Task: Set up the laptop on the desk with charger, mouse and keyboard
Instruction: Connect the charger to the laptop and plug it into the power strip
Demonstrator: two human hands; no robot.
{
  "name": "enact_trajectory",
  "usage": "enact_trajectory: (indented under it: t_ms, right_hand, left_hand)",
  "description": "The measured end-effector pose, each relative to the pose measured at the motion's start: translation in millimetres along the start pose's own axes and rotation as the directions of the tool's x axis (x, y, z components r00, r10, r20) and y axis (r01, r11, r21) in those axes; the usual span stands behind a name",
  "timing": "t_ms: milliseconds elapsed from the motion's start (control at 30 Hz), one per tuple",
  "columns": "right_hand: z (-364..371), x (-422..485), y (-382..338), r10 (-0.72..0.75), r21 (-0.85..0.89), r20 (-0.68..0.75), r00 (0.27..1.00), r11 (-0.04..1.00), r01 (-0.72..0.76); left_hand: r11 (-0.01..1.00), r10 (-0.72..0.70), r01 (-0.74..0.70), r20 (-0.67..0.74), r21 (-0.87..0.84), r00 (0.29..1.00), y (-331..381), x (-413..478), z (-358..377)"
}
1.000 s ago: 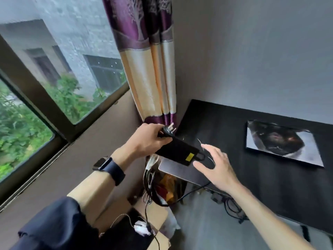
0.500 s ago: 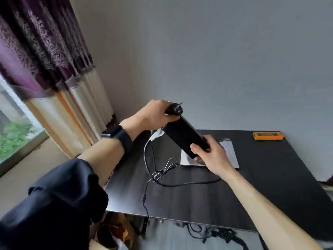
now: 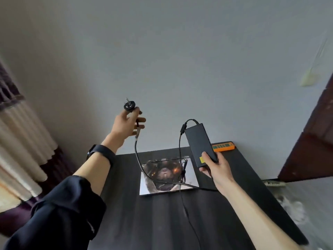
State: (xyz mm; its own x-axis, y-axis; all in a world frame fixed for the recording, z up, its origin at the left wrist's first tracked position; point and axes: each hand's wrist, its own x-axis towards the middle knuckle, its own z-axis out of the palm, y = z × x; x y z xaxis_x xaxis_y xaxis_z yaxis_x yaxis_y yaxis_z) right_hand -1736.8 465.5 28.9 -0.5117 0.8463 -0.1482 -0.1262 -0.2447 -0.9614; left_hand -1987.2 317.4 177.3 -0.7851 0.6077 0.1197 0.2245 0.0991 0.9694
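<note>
Above the dark desk (image 3: 225, 204), the right hand (image 3: 215, 166) grips the charger brick (image 3: 200, 143) by its lower end, long axis running toward 11 o'clock. The left hand (image 3: 126, 125) fingers close on the wall plug (image 3: 129, 106), prongs pointing 12 o'clock, cable (image 3: 137, 156) drooping across the closed laptop (image 3: 168, 175).

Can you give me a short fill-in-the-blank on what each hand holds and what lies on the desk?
1. The left hand holds the ____ up, prongs upward.
2. The right hand grips the black charger brick near its ____ sticker.
3. The closed laptop lies flat on the ____.
4. At the desk's far edge by the wall lies an ____ power strip.

Missing words: plug; yellow; desk; orange
</note>
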Motion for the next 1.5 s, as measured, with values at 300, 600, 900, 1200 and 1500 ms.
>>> enact_trajectory:
  t_ms: [300, 600, 900, 1200, 1500]
  right_hand:
    - [-36, 94, 26, 0.321, 0.405, -0.126, 0.939, 0.880, -0.247]
    - [-37, 164, 60, 0.461, 0.441, -0.231, 0.857, 0.835, -0.330]
    - [-47, 184, 90, 0.527, 0.216, -0.321, 0.787, 0.850, -0.481]
    - [-88, 215, 138, 0.431, -0.290, -0.398, 0.810, 0.778, -0.557]
    - [-184, 300, 149, 0.300, -0.753, -0.280, 0.912, 0.521, -0.403]
  left_hand:
    - [0.930, -0.068, 0.057, 0.018, 0.363, 0.998, -91, 59, 22]
    - [0.899, -0.363, 0.290, 0.187, 0.327, 0.913, -210, 131, 45]
    - [0.824, -0.552, 0.483, 0.224, 0.296, 0.803, -276, 152, 49]
    - [0.735, -0.669, 0.576, 0.248, 0.358, 0.700, -303, 155, 100]
    - [0.712, -0.671, 0.521, 0.236, 0.471, 0.703, -303, 172, 224]
